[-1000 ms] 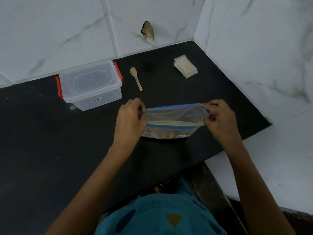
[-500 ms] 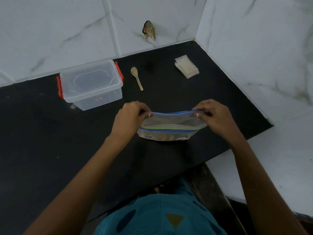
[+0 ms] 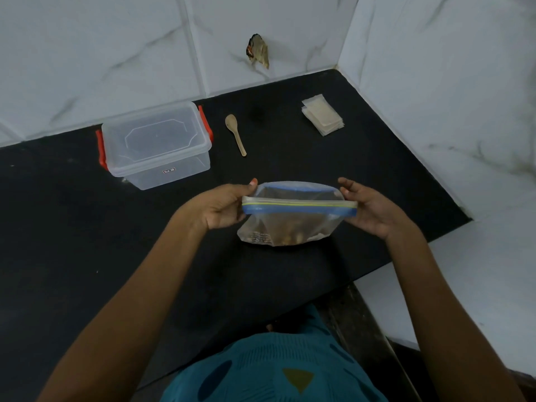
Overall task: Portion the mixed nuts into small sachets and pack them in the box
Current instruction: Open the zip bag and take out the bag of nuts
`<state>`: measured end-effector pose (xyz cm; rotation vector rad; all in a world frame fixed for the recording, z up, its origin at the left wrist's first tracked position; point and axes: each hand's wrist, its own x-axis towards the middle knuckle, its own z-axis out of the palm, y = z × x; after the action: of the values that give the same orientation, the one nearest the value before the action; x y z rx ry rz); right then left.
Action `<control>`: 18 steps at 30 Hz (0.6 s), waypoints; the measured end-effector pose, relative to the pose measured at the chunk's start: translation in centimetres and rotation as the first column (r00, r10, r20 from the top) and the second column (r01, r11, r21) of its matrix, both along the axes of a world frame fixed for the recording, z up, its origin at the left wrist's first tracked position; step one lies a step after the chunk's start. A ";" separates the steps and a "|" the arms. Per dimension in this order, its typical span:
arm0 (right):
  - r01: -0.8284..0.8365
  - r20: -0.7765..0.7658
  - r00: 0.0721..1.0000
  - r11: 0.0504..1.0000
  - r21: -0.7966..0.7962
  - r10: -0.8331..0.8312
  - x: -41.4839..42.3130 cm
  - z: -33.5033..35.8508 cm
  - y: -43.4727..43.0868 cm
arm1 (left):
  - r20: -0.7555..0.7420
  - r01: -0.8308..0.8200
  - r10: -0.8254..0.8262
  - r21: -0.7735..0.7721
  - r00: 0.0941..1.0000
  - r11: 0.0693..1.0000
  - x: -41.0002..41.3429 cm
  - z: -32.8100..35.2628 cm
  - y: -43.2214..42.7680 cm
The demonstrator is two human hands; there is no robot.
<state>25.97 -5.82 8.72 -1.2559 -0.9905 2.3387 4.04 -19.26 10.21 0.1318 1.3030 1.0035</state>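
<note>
The left hand (image 3: 222, 207) grips the left end of a zip bag (image 3: 293, 216), thumb on the near side of the seal strip and fingers curled behind it. The right hand (image 3: 369, 208) holds the right end of that strip the same way, palm turned inward with its fingers raised beside the far lip. Between the hands the bag's mouth is pulled open: the near lip runs straight, a blue band with a thin yellow-green line along its top, while the far lip bows away as a blue curve.

The bag is clear, slightly cloudy plastic, and its bottom rests on the black counter (image 3: 72, 242) below the hands. Mixed nuts (image 3: 287, 237) lie heaped in its base, showing as brown and pale tan lumps through the plastic; single kinds cannot be told apart. A patch of dark printed text sits on the lower left of the bag's front.

Beyond the bag and to its left stands a clear plastic box (image 3: 156, 146) with its lid on and red clips at both ends, a small label on its front wall. Straight beyond the bag lies a small wooden spoon (image 3: 235, 133), bowl pointing away. Beyond the bag and to its right, near the corner of the tiled wall (image 3: 87, 53), sits a stack of small flat sachets (image 3: 322, 114), pale and see-through.
</note>
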 end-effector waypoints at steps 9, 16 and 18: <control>-0.120 0.075 0.991 0.983 0.141 0.110 1.1 0.5 -0.4 | -0.095 0.140 -0.135 0.049 0.986 0.989 -0.2 -0.3 -1.4; -0.393 0.608 0.791 0.817 0.422 0.066 1.6 2.0 -1.9 | -0.633 0.199 -0.254 -0.158 0.732 0.967 0.2 -0.5 -2.0; -0.408 0.636 0.769 0.818 0.405 0.069 1.6 2.2 -2.0 | -0.706 0.199 -0.248 -0.153 0.663 0.968 0.3 -0.6 -2.3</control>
<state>27.61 -7.86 10.91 -1.7230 -1.9545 1.6057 4.36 -21.56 9.65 0.6889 1.9831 0.7001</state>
